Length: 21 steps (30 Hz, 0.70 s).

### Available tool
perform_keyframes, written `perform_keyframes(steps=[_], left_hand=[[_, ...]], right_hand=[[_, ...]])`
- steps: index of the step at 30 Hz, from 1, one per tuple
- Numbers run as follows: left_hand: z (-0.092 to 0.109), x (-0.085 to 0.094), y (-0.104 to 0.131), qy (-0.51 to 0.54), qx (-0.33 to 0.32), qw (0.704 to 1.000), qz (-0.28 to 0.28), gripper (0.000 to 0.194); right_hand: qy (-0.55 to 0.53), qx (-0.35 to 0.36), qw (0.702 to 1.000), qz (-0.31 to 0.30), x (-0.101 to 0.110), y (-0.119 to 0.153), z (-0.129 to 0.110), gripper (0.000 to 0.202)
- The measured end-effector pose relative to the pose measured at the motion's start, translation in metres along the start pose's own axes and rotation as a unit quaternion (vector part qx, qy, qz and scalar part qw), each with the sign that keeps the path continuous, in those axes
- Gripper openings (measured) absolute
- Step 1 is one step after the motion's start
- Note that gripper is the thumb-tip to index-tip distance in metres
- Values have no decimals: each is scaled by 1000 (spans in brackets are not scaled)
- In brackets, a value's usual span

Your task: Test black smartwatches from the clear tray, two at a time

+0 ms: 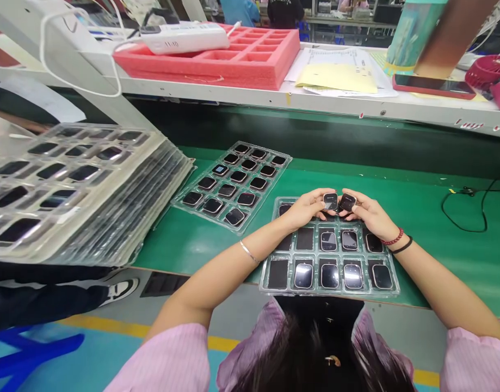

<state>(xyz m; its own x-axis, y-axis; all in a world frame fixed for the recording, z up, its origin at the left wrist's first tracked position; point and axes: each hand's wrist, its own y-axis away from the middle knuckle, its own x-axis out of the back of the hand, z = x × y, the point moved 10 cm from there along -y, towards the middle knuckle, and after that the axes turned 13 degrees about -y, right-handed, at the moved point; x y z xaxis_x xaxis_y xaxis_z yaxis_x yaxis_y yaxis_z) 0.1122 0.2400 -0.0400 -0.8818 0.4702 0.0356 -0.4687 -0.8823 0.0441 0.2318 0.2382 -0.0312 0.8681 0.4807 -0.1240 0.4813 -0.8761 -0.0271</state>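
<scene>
Watch faces (pixel 330 201) pinched in the fingers of both hands, close together above the near tray (pixel 329 294).

Upper tray pockets (pixel 285 209) partly behind the fingers (pixel 362 211)

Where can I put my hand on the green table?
Beyond the right hand, the green table is mostly bare up to the black cable. A smaller patch lies between the near tray and tilted tray. The tall stack crowds the left.
</scene>
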Motion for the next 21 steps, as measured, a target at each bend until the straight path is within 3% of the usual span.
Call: perform_keyframes(steps=[7,16,21], left_hand=[[6,-3,4,-83,-24,996,9,41],[7,-5,3,-83,-38,996,-4,53],[7,-5,4,-91,-34,995,-6,43]], right_hand=[[46,36,998,-15,-8,2,-7,38],[37,31,998,-32,-14,3,-8,43],[38,29,998,-37,-13,3,-7,41]])
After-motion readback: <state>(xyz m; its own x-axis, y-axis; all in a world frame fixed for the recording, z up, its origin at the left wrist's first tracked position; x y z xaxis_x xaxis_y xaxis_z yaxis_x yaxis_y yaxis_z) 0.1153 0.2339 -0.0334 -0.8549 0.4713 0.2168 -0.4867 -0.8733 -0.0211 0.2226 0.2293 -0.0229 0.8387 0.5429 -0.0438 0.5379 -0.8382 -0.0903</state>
